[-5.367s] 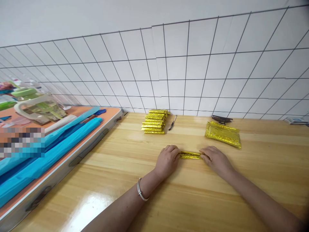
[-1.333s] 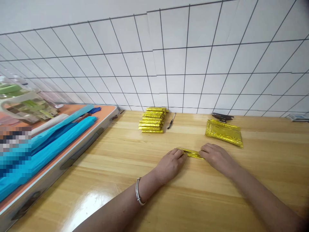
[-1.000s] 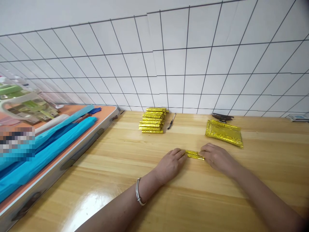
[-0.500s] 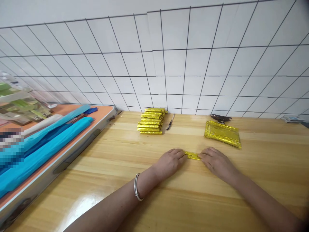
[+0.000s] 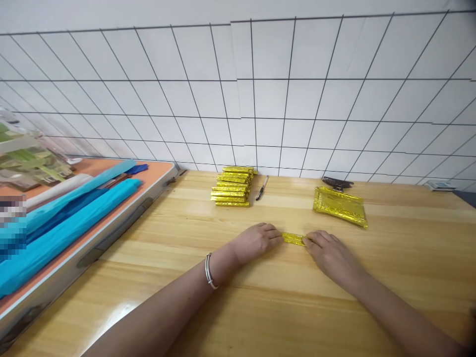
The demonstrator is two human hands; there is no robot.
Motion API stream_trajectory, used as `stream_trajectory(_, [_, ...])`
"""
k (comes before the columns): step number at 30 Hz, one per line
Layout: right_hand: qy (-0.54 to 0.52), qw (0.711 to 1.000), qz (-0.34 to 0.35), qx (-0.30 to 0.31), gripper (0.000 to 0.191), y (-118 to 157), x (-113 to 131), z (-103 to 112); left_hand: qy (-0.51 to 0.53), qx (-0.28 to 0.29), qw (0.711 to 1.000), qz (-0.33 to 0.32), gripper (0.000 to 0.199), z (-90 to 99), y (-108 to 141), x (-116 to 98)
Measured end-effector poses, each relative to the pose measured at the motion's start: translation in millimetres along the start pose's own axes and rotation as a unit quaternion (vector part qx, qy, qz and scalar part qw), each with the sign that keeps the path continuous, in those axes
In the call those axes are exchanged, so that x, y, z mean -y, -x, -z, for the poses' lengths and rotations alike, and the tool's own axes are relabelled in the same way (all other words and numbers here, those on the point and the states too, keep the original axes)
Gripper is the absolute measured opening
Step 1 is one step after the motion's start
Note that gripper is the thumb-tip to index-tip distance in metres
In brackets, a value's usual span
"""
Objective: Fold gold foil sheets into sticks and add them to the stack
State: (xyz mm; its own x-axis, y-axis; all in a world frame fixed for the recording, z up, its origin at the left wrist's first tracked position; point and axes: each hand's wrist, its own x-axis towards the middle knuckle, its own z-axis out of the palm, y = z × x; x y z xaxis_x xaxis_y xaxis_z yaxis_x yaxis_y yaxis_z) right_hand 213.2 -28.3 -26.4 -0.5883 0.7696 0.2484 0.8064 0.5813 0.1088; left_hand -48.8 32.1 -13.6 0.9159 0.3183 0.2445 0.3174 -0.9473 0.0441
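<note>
A narrow folded strip of shiny gold foil paper lies on the wooden table between my hands. My left hand, with a silver bangle on the wrist, has its fingers closed on the strip's left end. At the right end, the fingers of my right hand pinch the same strip, and both ends are hidden under the fingertips. Beyond my left hand sits a stack of similar folded gold strips. Past my right hand lies a flat pile of gold foil sheets.
A pen lies beside the stack. A dark hair clip is behind the foil sheets. On the left, an orange-topped case carries blue rolled material and plastic packets. The tiled wall borders the table.
The view has shifted slightly. Both hands stay on the gold strip's ends, with the left fingers slightly farther out along it and a little more of the strip showing.
</note>
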Motion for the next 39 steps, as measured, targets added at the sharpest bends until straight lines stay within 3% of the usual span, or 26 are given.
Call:
stream_trajectory(7, [0.029,1.000,-0.001,-0.001,0.026,-3,6,0,-0.033,0.004,0.999,0.003,0.026,1.2,-2,-8])
stream_trajectory(16, [0.020,1.000,0.004,-0.002,0.026,6,5,-5,0.037,-0.027,0.990,0.133,0.024,-8.5,7,-30])
stream_trajectory(21, [-0.039,0.999,-0.006,-0.004,0.024,13,6,-8,0.021,-0.022,0.988,0.152,0.021,-9.0,13,-34])
stream_trajectory(27, [-0.158,0.983,-0.092,-0.001,0.015,10,9,-5,0.059,-0.036,0.968,0.240,0.017,-14.6,15,-38])
stream_trajectory(33, [-0.191,0.967,-0.166,0.012,0.017,0,10,1,0.079,-0.035,0.938,0.335,0.017,-14.0,4,-41])
stream_trajectory(39, [-0.202,0.956,-0.205,0.062,0.018,-12,0,0,0.100,0.027,0.923,0.370,0.014,-6.2,-5,-30])
